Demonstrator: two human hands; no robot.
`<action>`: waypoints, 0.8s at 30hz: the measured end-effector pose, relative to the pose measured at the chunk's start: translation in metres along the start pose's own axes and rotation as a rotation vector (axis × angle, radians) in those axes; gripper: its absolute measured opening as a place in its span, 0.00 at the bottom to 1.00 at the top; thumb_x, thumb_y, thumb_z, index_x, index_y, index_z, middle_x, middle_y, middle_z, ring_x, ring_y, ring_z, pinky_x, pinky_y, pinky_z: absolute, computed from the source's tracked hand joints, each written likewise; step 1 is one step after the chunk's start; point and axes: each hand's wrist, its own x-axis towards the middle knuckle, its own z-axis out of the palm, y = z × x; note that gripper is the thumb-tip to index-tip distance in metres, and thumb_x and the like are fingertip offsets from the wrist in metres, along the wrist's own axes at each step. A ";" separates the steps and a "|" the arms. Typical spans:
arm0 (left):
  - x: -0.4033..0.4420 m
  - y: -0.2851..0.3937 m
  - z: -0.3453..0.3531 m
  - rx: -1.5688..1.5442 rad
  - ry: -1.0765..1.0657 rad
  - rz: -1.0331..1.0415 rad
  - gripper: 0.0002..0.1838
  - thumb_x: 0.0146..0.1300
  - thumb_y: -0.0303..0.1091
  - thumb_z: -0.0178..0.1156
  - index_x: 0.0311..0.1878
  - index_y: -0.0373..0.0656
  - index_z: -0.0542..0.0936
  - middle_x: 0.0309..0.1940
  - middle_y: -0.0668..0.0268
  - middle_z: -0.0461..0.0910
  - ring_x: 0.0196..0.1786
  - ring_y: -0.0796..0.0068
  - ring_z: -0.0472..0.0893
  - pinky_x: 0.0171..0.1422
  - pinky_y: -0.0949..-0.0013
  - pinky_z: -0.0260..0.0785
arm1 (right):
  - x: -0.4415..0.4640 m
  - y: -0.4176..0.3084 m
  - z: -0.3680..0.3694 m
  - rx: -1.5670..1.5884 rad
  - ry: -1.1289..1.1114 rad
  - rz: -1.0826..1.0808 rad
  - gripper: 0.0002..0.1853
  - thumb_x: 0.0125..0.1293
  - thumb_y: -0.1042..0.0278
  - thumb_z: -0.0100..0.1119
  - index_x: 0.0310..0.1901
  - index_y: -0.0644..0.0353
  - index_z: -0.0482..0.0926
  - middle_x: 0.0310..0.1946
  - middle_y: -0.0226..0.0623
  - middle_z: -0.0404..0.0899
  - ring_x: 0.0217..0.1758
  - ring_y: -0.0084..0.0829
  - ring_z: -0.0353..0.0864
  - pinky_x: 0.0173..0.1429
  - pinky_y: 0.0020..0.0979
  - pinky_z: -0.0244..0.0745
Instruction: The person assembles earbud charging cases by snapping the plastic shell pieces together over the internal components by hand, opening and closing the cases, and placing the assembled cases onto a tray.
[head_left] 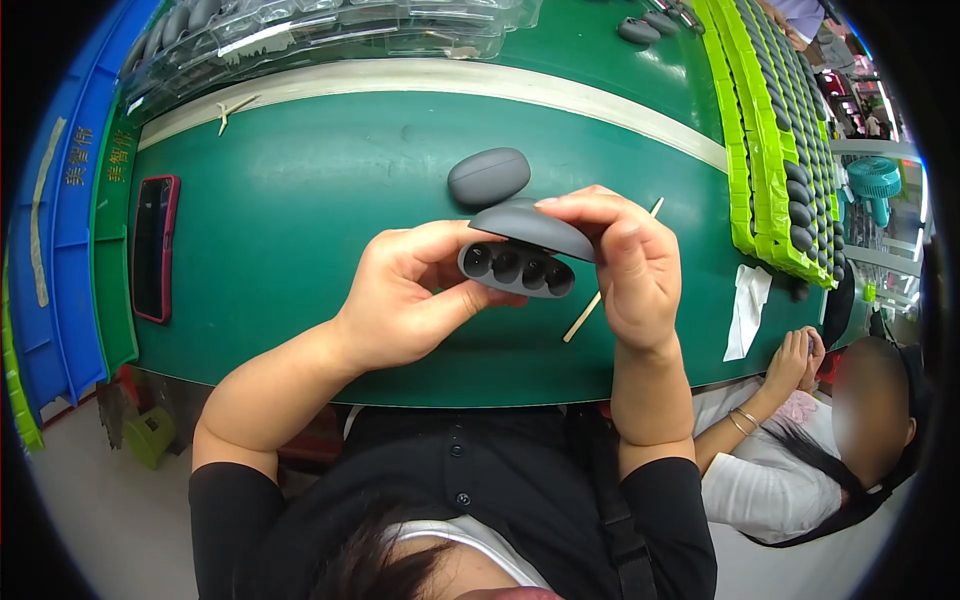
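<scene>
My left hand (405,290) is closed around the lower half of a dark grey oval case (516,281), its fingers behind and thumb at the front. The case's lid (530,228) is tilted up, and a row of several round dark recesses shows inside. The fingers of my right hand (637,265) grip the right end of that lid. Just beyond the lid lies a second grey oval case (489,177), closed, on the green table. A thin wooden stick (584,316) rests on the table, passing behind my right hand.
A phone (154,248) in a red case lies at left beside blue bins (75,240). Clear plastic trays (340,40) stand at the back. Lime-green racks (765,200) of grey cases line the right side. Near a white paper strip (747,311) sits another person (775,470).
</scene>
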 end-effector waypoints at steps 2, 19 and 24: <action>0.000 0.001 0.001 0.002 -0.004 0.002 0.15 0.61 0.18 0.58 0.52 0.31 0.75 0.43 0.57 0.81 0.46 0.67 0.83 0.51 0.65 0.78 | -0.001 -0.002 -0.001 -0.087 -0.020 -0.048 0.16 0.71 0.62 0.52 0.45 0.68 0.81 0.37 0.38 0.80 0.40 0.26 0.77 0.45 0.25 0.70; -0.002 0.008 0.000 -0.124 -0.018 -0.164 0.11 0.63 0.23 0.60 0.49 0.31 0.76 0.41 0.59 0.81 0.41 0.73 0.83 0.47 0.71 0.78 | -0.007 -0.005 0.009 0.015 0.096 0.241 0.26 0.76 0.51 0.39 0.39 0.66 0.81 0.25 0.29 0.78 0.25 0.15 0.70 0.28 0.18 0.64; 0.000 0.007 0.001 -0.057 0.043 -0.196 0.13 0.64 0.26 0.59 0.50 0.31 0.74 0.41 0.54 0.81 0.37 0.68 0.84 0.42 0.69 0.80 | -0.008 0.004 0.008 -0.039 0.083 0.277 0.25 0.75 0.51 0.42 0.44 0.67 0.80 0.30 0.31 0.80 0.29 0.16 0.73 0.32 0.19 0.66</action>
